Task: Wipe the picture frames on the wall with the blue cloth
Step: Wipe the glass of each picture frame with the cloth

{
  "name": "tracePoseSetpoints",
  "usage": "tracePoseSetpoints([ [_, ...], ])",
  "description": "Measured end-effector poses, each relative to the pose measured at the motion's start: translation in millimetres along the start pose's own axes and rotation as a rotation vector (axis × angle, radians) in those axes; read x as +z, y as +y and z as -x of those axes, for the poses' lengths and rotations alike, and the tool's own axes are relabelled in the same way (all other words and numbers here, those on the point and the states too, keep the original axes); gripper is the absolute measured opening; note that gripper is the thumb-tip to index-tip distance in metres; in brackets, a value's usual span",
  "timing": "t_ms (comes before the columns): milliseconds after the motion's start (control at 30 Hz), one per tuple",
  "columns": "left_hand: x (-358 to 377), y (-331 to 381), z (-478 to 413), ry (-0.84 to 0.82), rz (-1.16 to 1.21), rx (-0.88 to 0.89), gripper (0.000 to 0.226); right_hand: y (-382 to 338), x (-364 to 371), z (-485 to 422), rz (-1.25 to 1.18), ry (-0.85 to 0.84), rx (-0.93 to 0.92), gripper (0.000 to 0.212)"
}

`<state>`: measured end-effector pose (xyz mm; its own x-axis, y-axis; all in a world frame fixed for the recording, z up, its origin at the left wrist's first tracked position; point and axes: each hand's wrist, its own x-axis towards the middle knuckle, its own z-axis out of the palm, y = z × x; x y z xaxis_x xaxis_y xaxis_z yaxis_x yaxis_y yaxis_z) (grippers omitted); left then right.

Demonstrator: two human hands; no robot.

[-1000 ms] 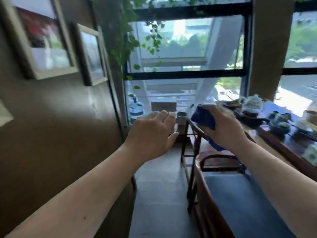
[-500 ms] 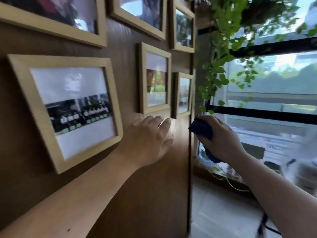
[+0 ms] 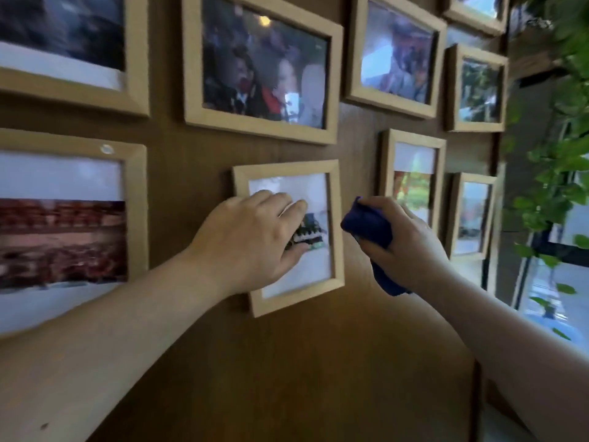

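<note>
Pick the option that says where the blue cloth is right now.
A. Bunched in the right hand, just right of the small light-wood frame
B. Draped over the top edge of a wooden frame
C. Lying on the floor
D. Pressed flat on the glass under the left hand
A: the bunched blue cloth sits gripped in the right hand, just beside the right edge of the small light-wood picture frame, while the bare left hand rests over that frame's glass.
</note>
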<state>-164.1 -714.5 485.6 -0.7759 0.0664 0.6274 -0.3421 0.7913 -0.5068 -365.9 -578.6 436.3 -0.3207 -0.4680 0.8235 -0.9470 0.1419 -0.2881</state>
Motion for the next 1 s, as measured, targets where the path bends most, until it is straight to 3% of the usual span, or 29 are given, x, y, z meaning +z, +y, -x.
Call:
tracePoseSetpoints([
  [267, -75, -95, 16, 0.145, -0.254, -0.012, 0.056, -99, 8, -78, -0.070, 0.146, -0.169, 0.045],
  [467, -125, -147, -12, 0.163, -0.407, -0.078, 0.064, -152, -26, -160, -0.113, 0.263, -0.246, 0.035],
  [733, -123, -161, -49, 0.164, -0.514, -0.071, 0.086, -181, -31, -231, 0.010, 0.314, -0.303, 0.034],
  [867, -109, -159, -61, 0.074, -0.528, -0.149, 0.106, -181, -13, -242, 0.079, 0.272, -0.317, 0.037],
  [1000, -88, -165, -68, -0.021, -0.538, -0.249, 0.112, -181, 2, -241, 0.138, 0.271, -0.304, 0.037],
])
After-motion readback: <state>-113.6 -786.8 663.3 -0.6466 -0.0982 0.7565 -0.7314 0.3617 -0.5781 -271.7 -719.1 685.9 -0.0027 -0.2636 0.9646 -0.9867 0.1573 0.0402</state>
